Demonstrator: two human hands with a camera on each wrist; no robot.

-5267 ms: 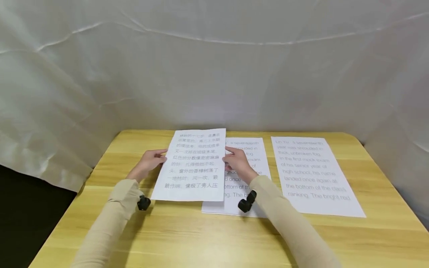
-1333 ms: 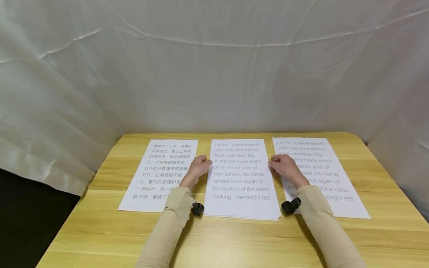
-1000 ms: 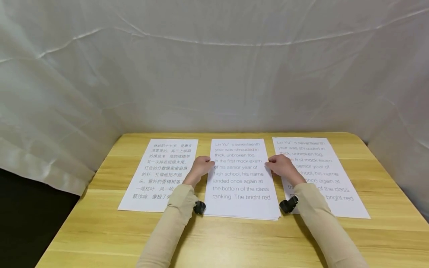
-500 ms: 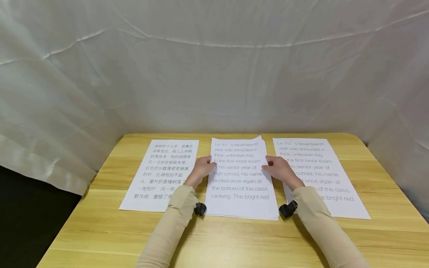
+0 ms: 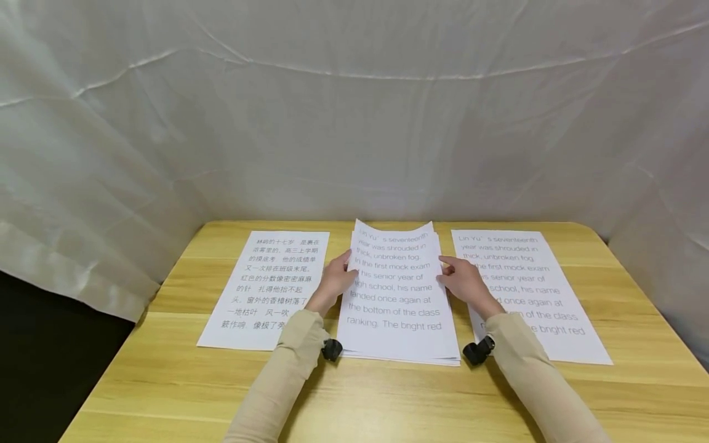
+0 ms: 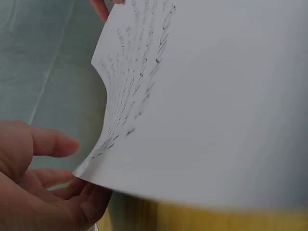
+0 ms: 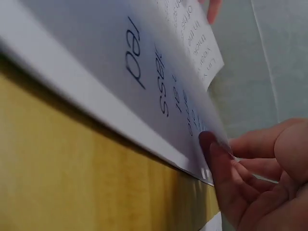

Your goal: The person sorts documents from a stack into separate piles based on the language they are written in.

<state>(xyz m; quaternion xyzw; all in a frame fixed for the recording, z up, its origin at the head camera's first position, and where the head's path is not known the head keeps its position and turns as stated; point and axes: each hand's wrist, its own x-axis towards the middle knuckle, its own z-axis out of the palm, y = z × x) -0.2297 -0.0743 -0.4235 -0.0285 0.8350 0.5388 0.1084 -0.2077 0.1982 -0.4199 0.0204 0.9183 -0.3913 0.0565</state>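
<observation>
In the head view both hands hold a printed sheet of paper by its long sides, above a paper stack in the middle of the table. The sheet's far corners bend upward and its middle sags. My left hand grips the left edge, thumb over the print; the left wrist view shows fingers at the curved edge. My right hand pinches the right edge. In the right wrist view its fingertips meet the raised edge, with another printed page lying underneath.
A page of Chinese text lies on the left, partly under the left forearm. An English page lies on the right, partly behind the right hand. The wooden table ends against a grey-white curtain.
The Chinese page, earlier held in both hands, was laid down on the left. Both hands then moved to the middle stack, gripped its top sheet and raised its edges.
</observation>
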